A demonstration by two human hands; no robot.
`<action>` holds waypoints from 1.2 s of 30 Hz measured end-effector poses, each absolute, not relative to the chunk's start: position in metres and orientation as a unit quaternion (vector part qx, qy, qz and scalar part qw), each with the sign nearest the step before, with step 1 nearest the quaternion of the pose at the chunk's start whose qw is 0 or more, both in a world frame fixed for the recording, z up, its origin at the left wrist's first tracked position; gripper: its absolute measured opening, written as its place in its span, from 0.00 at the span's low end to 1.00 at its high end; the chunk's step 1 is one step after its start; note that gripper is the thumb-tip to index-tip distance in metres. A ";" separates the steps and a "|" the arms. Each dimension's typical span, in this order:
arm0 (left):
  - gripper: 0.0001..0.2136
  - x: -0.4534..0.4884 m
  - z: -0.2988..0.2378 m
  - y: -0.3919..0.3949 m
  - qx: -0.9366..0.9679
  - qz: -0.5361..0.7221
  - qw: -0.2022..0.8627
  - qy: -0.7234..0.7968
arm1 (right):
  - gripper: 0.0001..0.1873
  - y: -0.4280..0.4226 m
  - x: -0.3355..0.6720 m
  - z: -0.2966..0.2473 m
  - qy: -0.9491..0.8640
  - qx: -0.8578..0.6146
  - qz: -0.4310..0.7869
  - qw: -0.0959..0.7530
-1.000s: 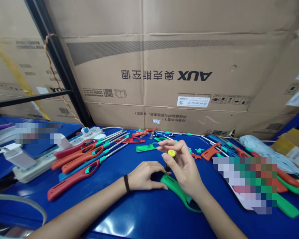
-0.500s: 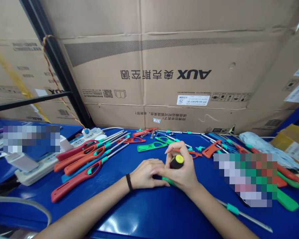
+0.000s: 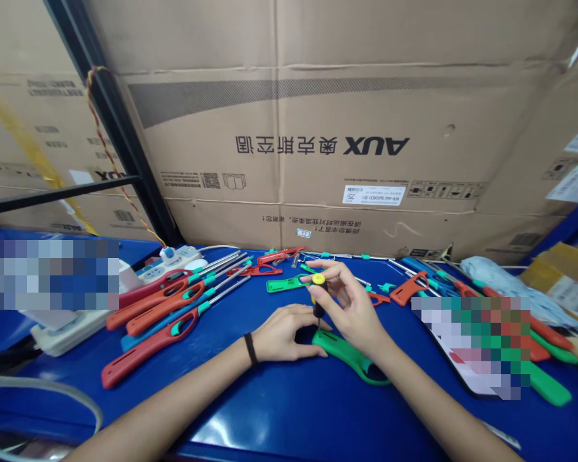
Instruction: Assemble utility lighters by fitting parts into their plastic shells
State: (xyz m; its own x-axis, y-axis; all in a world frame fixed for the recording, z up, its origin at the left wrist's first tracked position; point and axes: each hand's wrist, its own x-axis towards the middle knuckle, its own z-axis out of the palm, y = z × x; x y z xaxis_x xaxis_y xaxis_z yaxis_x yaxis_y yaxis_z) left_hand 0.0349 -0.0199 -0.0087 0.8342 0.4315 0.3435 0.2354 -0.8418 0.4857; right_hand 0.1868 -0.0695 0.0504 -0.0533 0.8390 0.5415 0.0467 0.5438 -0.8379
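My right hand (image 3: pixel 354 308) pinches a small screwdriver (image 3: pixel 318 295) with a yellow cap and black handle. The screwdriver stands upright with its tip on a green plastic lighter handle (image 3: pixel 349 356) that lies on the blue table (image 3: pixel 270 410). My left hand (image 3: pixel 282 333), a black band at its wrist, rests on the table with fingers curled against the near end of that green handle and presses it down.
Several red long-nosed lighters (image 3: pixel 158 308) lie in a row to the left. A white power strip (image 3: pixel 125 289) sits behind them. Loose green and red handle shells and metal tubes (image 3: pixel 289 269) are scattered at the back. Large cardboard boxes (image 3: pixel 318 128) wall off the far edge.
My right hand covered the green handle with the screwdriver low in the fist; now it has risen, the screwdriver stands upright in my fingertips and the handle shows again.
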 end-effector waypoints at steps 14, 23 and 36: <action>0.22 0.009 0.022 -0.005 0.946 0.136 0.220 0.194 | 0.24 -0.087 0.223 0.104 -0.526 -0.388 0.222 0.723; 0.25 0.030 0.003 -0.018 0.960 0.147 0.142 0.190 | 0.24 -0.069 0.283 0.064 -0.482 -0.503 0.025 0.717; 0.22 -0.099 0.038 -0.016 0.847 0.103 -0.080 0.516 | 0.20 -0.070 0.286 0.015 -0.550 -0.582 -0.067 0.595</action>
